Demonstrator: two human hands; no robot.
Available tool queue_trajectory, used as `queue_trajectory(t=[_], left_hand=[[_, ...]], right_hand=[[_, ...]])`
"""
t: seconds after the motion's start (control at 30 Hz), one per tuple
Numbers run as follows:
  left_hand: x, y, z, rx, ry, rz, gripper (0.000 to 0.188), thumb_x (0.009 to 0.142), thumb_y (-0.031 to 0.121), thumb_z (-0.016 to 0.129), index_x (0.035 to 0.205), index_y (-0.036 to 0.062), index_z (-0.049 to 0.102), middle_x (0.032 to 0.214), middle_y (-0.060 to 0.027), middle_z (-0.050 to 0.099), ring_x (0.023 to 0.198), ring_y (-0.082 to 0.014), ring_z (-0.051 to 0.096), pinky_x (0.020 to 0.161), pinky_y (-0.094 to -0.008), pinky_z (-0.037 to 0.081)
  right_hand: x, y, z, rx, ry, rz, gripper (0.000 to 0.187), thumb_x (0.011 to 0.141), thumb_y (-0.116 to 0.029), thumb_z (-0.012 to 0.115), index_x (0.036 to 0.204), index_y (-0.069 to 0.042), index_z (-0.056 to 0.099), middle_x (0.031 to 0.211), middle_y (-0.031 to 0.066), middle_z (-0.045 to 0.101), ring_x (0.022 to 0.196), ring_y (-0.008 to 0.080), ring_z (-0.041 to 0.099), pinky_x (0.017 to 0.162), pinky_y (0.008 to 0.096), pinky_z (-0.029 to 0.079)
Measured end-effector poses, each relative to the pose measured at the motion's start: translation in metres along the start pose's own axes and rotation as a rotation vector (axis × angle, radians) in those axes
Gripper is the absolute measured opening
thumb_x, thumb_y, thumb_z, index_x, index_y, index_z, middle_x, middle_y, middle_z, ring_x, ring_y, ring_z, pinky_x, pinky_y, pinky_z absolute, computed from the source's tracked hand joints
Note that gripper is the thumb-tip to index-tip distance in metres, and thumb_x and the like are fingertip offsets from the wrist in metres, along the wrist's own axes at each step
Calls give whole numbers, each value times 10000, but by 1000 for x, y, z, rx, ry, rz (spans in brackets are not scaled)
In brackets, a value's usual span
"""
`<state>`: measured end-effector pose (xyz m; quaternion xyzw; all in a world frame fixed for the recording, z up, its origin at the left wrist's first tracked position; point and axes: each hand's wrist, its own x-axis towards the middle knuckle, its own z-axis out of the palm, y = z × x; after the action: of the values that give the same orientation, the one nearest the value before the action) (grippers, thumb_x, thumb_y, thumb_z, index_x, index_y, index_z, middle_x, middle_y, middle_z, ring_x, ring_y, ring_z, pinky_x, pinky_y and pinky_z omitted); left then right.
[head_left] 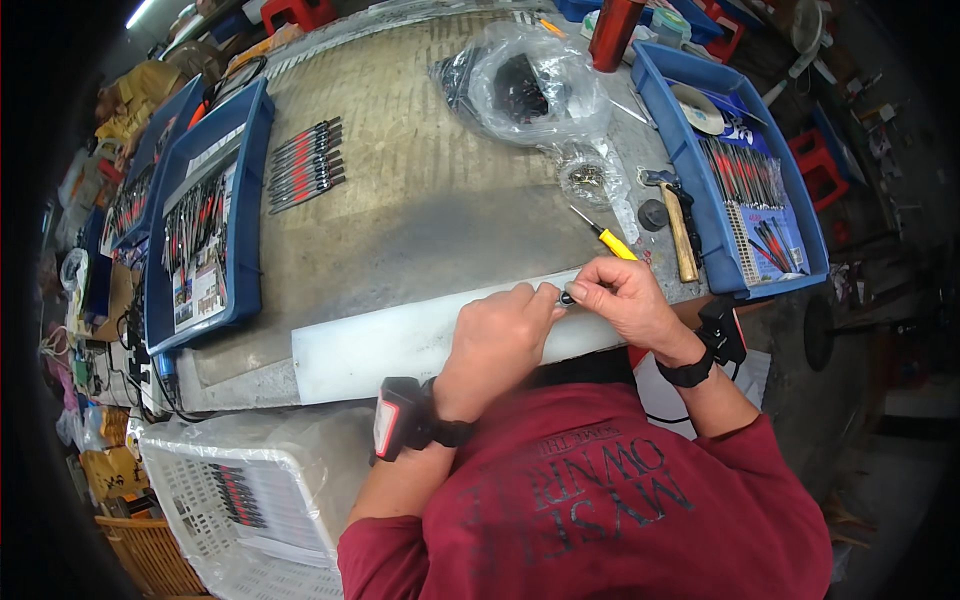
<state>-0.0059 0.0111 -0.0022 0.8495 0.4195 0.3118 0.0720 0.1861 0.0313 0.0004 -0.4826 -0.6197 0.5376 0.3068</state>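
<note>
- Grey workbench [420, 180], white board [375, 350] along our edge
- Our L hand [505, 335] & R hand [628, 303] — both pinching small dark part [566, 298], above board
- Yellow-handled screwdriver [615, 243] just beyond R hand

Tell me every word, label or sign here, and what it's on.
Maroon shirt: large dark lettering across the front; I won't copy it out.
Spiral-bound page, right blue tray: printed, too small to read.
Printed sheet, left blue tray: also too small.
</note>
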Motion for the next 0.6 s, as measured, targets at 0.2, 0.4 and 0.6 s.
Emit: queue_trajectory(t=[0.2, 0.4, 0.6], left_hand=[[-1, 10, -2, 79, 16, -28, 164, 825, 175, 629, 822, 40, 535, 626, -65, 488, 534, -211, 540, 461, -341, 426], [0, 11, -3, 97, 62, -93, 168, 798, 151, 672, 855, 65, 539, 619, -75, 488, 504, -250, 543, 439, -365, 428], [2, 7, -6, 86, 52, -107, 155, 801, 146, 670, 851, 68, 546, 618, -75, 498, 511, -255, 547, 441, -375, 432]], right_hand=[[-1, 4, 4, -64, 57, -189, 159, 896, -134, 624, 832, 9, 606, 735, -29, 556, 705, 29, 474, 606, 200, 392], [10, 13, 6, 117, 40, -107, 235, 964, -180, 525, 852, 11, 603, 698, -46, 493, 651, 34, 432, 575, 200, 355], [12, 15, 4, 102, 0, -46, 300, 988, -247, 480, 887, 7, 606, 678, -64, 418, 634, 30, 360, 561, 198, 311]])
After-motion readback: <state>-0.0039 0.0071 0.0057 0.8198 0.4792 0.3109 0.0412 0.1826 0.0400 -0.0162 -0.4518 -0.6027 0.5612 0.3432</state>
